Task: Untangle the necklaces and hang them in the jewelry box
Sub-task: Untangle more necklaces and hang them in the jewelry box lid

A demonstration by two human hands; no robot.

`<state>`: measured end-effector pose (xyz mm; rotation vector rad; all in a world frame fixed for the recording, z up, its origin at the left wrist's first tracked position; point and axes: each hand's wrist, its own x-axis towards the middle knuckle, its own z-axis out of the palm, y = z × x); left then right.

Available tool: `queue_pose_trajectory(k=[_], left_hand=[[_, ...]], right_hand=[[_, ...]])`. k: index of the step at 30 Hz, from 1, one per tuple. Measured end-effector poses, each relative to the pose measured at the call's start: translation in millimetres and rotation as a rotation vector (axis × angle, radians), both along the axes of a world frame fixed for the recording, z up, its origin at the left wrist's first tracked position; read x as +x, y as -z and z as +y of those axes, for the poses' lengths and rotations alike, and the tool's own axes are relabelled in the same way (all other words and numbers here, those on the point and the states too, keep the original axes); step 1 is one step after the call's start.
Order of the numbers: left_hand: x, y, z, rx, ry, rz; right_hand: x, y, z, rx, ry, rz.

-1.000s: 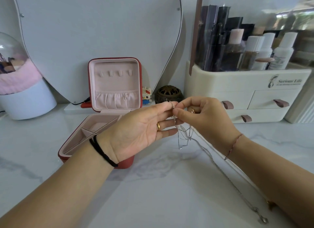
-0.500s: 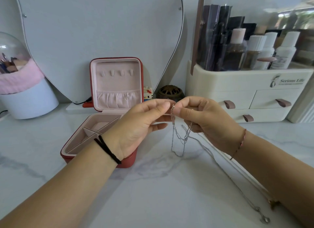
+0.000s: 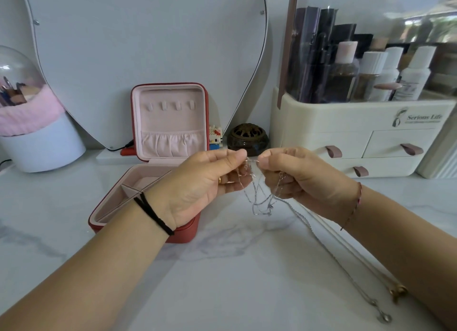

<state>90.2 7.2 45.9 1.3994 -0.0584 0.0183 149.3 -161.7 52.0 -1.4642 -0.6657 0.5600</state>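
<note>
Thin silver necklaces [image 3: 262, 202] hang in a tangled knot between my two hands above the marble top. My left hand [image 3: 197, 182] pinches strands at its fingertips, and my right hand [image 3: 301, 180] pinches strands close beside it, a small gap apart. Long chain ends [image 3: 329, 254] trail down to the right along the table, ending in a silver pendant [image 3: 384, 317] and a gold pendant [image 3: 398, 292]. The red jewelry box [image 3: 173, 234] stands open behind my left hand, its pink lid [image 3: 170, 120] upright with small hooks [image 3: 170, 105] and a pouch.
A cream cosmetic organiser [image 3: 356, 138] with drawers and bottles stands at the back right. A heart-shaped mirror [image 3: 148, 46] leans behind the box. A white tub with pink trim [image 3: 37, 138] sits at the left. A dark round burner [image 3: 247, 139] and a small block figure [image 3: 215, 138] stand near the box.
My hands have drawn slightly apart, spreading the knot wider between the fingertips. The left hand has curled from flat into a pinch on the strands.
</note>
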Motion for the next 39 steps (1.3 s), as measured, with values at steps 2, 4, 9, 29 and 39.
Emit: queue_pose_trajectory(k=[2,4,9,29,39], left_hand=[[2,-2,1,-0.078,0.021,0.04],[3,-4,4,-0.151,0.038,0.05],[5,-6,9,-0.208,-0.021,0.082],[6,-16,29,-0.438,-0.241,0.07],[3,-20,37,-0.487,-0.345,0.032]], right_hand=[[1,-1,-1,0.006,0.017,-0.001],[4,-1,-3,0.03,0.049,0.013],[9,-2,-5,0.108,0.042,0.083],[11,-19,-22,0.525,-0.573,0.242],[14,-16,-24,0.497,-0.6,0.231]])
